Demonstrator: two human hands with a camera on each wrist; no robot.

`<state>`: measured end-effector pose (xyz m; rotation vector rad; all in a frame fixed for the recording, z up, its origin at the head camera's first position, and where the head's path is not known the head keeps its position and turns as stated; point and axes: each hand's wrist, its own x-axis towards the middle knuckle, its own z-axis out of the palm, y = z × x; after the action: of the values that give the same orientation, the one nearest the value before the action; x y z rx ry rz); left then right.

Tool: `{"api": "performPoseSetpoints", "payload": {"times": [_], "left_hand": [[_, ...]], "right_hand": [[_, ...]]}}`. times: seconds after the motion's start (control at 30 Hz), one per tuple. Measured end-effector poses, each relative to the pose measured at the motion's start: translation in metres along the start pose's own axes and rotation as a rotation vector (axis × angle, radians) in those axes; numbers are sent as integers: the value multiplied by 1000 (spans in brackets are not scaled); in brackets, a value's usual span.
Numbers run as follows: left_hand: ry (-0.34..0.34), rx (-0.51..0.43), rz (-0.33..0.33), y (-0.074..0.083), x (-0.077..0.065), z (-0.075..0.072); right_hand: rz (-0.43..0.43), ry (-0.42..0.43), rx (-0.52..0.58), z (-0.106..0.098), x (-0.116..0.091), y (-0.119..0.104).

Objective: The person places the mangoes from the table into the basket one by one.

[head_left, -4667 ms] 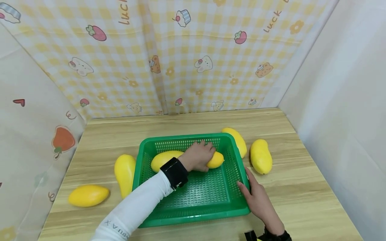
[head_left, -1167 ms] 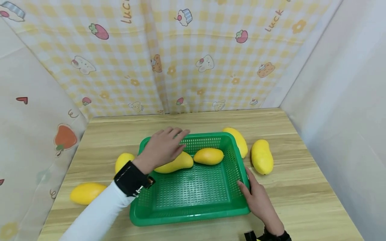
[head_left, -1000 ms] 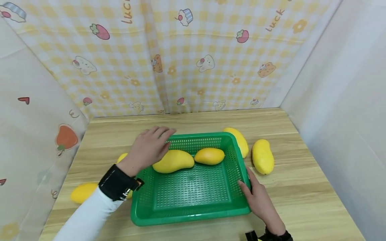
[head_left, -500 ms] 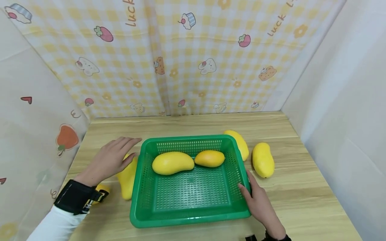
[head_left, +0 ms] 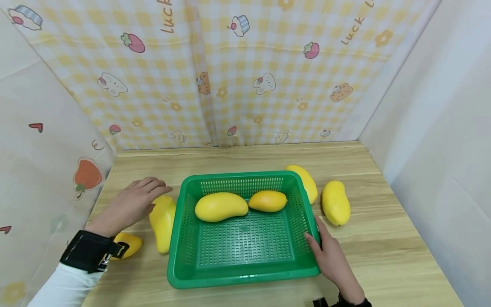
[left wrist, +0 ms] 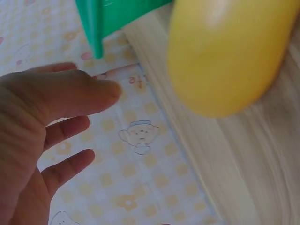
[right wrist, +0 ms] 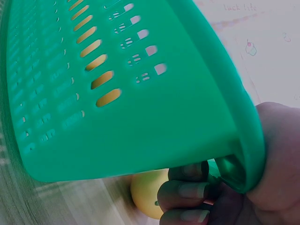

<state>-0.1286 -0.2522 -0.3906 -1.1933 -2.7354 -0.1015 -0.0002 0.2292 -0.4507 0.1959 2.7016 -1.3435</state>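
A green plastic basket (head_left: 245,279) holds a large yellow mango (head_left: 221,207) and a smaller, more orange mango (head_left: 267,201) side by side near its back wall. My left hand (head_left: 128,207) hovers at the upper end of a pear-shaped yellow mango (head_left: 163,226) just left of the basket. Its fingers are spread and grip nothing; in the left wrist view a yellow mango (left wrist: 225,56) is apart from the thumb. My right hand (head_left: 333,260) grips the basket's right rim, thumb inside, and in the right wrist view its fingers (right wrist: 187,191) curl beneath the rim.
Left of the basket another mango (head_left: 132,245) is partly hidden by the left wrist strap. Two more lie to the right, one mango (head_left: 304,183) behind the basket's corner and one mango (head_left: 336,203) farther out. A checked cloth wall (head_left: 245,106) closes the back.
My left hand has let go of the small mango in the basket, lifted out and moved left to the pear-shaped mango. My right hand has kept its grip on the rim.
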Motion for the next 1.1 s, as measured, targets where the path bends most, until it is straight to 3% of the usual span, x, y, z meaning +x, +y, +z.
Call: {"api": "performPoseSetpoints", "payload": {"times": [0.17, 0.27, 0.47, 0.83, 1.1], "left_hand": [[-123, 71, 5, -2, -9, 12], [-161, 94, 27, -1, -12, 22], [-196, 64, 29, 3, -13, 36], [-178, 87, 40, 1, -10, 50], [-246, 15, -1, 2, -11, 59]], "right_hand": [[3, -5, 18, 1, 1, -2], [4, -6, 25, 1, 1, -2], [4, -2, 26, 0, 1, -2], [-6, -3, 36, 0, 1, -1], [5, -6, 38, 0, 1, 2]]}}
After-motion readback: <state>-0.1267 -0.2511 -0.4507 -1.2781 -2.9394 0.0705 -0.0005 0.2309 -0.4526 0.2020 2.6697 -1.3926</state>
